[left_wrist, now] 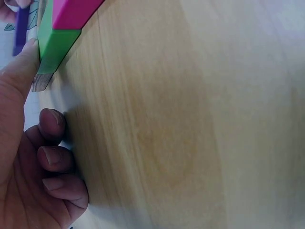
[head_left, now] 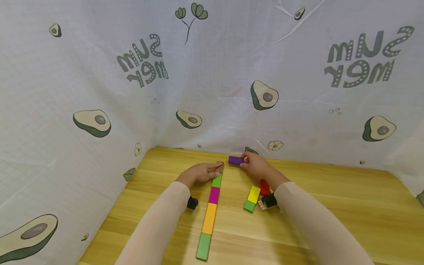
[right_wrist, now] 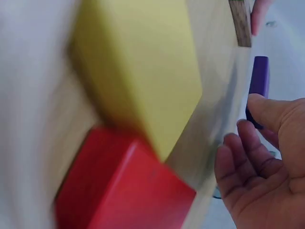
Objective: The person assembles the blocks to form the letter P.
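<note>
My right hand (head_left: 256, 165) pinches one end of a purple block (head_left: 236, 160) between thumb and fingers, near the back edge of the table. In the right wrist view the purple block (right_wrist: 259, 78) sticks out past the thumb. My left hand (head_left: 201, 173) rests at the far end of a row of blocks, its index finger reaching over a brown wooden block (head_left: 218, 168) and its thumb at the light green block (head_left: 216, 180). Its other fingers bend loosely over the table in the left wrist view. Nearer in the row lie a magenta block (head_left: 214, 195), an orange block (head_left: 209, 219) and a green block (head_left: 203, 246).
Under the right forearm are a yellow block (head_left: 254, 194), a green block (head_left: 249, 206), a red block (head_left: 264, 187) and a light wooden piece (head_left: 262, 205), partly hidden by the black wrist camera. A white printed curtain (head_left: 218, 73) hangs behind the wooden table (head_left: 331, 206).
</note>
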`<state>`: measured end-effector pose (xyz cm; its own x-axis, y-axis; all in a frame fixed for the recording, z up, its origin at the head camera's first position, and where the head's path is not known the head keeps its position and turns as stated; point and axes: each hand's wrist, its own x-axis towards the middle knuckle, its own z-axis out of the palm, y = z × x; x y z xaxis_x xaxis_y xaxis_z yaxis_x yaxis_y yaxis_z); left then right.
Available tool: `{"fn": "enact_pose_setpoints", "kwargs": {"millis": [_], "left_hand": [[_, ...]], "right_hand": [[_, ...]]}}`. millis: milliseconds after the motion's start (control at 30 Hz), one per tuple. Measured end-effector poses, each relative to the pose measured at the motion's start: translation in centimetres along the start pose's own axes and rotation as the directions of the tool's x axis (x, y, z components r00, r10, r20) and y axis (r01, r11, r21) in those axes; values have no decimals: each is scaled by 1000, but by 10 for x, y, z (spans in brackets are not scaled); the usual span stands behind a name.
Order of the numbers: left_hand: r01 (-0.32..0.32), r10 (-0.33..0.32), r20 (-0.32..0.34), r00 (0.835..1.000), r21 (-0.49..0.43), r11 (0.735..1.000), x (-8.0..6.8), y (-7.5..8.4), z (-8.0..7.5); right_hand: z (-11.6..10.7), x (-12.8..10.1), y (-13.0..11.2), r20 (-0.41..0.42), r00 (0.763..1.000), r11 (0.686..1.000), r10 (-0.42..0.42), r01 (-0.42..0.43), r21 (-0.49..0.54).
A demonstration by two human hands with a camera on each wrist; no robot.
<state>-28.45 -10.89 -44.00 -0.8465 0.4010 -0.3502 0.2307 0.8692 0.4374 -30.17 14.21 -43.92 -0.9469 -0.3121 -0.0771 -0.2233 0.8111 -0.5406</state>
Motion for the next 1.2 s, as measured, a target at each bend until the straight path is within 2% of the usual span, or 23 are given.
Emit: {"fn": "enact_pose_setpoints", "kwargs": {"millis": [200,500,867,1100,1200], "left_hand": [[6,-6,5,1000,10,1000,1,1,-1],[0,0,7,1000,2,1000,3,-2,-4],[0,0,15,1000,14,1000,7,-5,-8],[4,-4,25,1000,4,1000,10,-4,-10],[6,-7,26,1000,18,1000,13,-5,-11]], "right_hand": [[12,13,2,-5,998,996,68,-68,52],[16,21,0,-24,996,996,84,-83,26],[17,26,-1,-25,995,994,100,-98,50],[13,23,5,26,994,984,105,-107,140],[5,19,10,61,996,980,66,-77,182]]}}
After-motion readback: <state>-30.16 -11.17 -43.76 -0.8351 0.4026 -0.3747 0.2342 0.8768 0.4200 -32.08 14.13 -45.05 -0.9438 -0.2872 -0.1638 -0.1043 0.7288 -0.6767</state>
